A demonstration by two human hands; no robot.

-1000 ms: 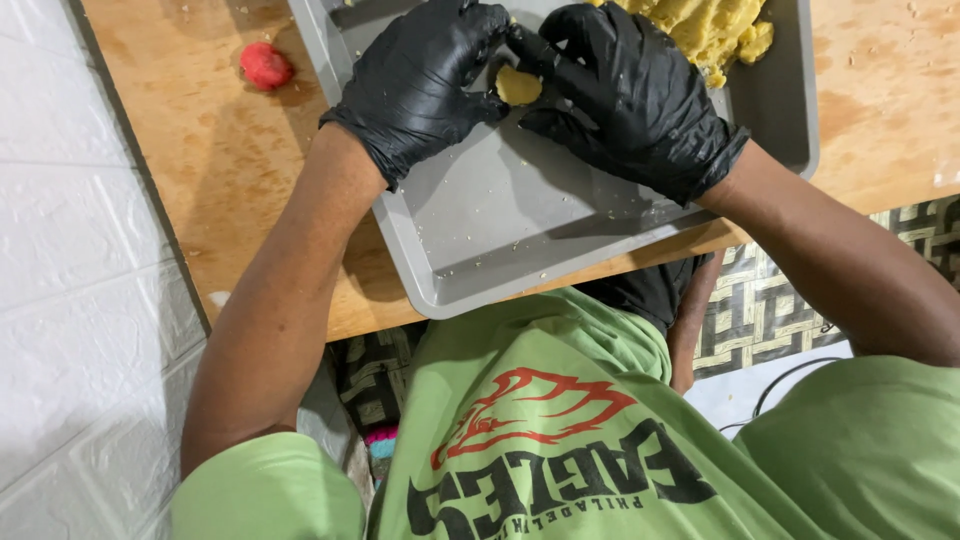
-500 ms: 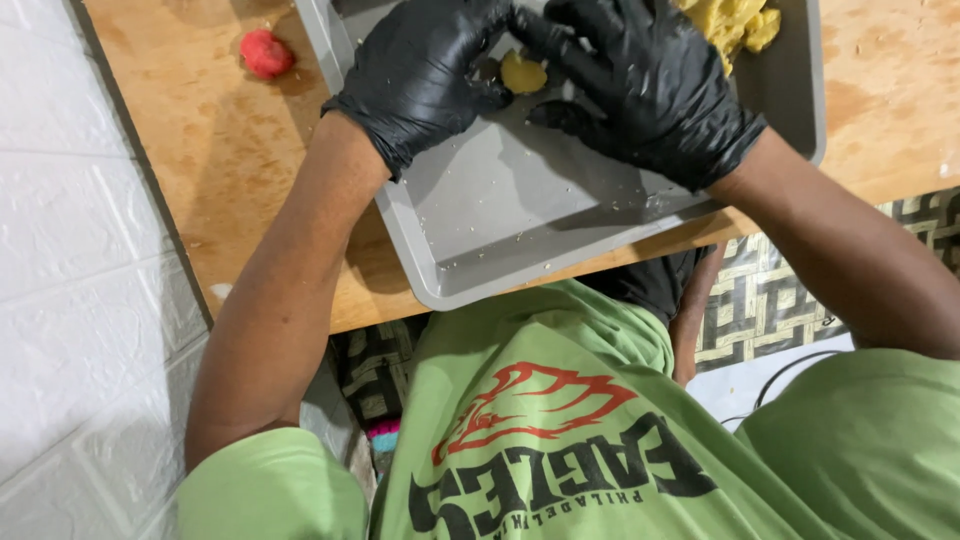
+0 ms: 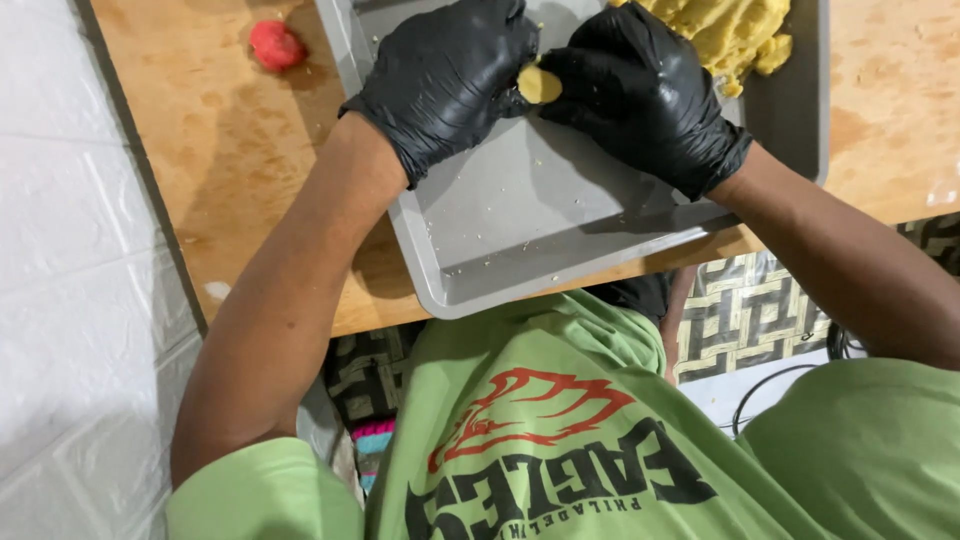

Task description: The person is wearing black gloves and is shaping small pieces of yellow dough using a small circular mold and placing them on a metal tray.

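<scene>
Small yellow dough lump point(image 3: 539, 84) pinched between black-gloved left hand point(image 3: 445, 80) and black-gloved right hand point(image 3: 645, 95), above grey metal tray point(image 3: 520, 230). Fingertips partly hidden. Yellow dough mound point(image 3: 725, 30) cut off at top edge. Small red ball point(image 3: 275, 44) on wooden table point(image 3: 230, 170).

Only 1 view covered the scene, from a camera worn on the person's head. It looked steeply down and slightly forward, close along the person's own chest, so the green shirt point(image 3: 560, 450) filled the bottom of the frame. The wooden table point(image 3: 230, 150) sat in the upper part, with its near edge crossing the middle of the picture and its left edge running beside a white wall point(image 3: 70, 270). The grey tray point(image 3: 530, 230) lay at the near edge and was cut off by the top of the frame. The left hand point(image 3: 445, 75) and right hand point(image 3: 650, 95) appeared near, just under the top border. The patterned floor point(image 3: 745, 315) showed below the near edge, on the right.
</scene>
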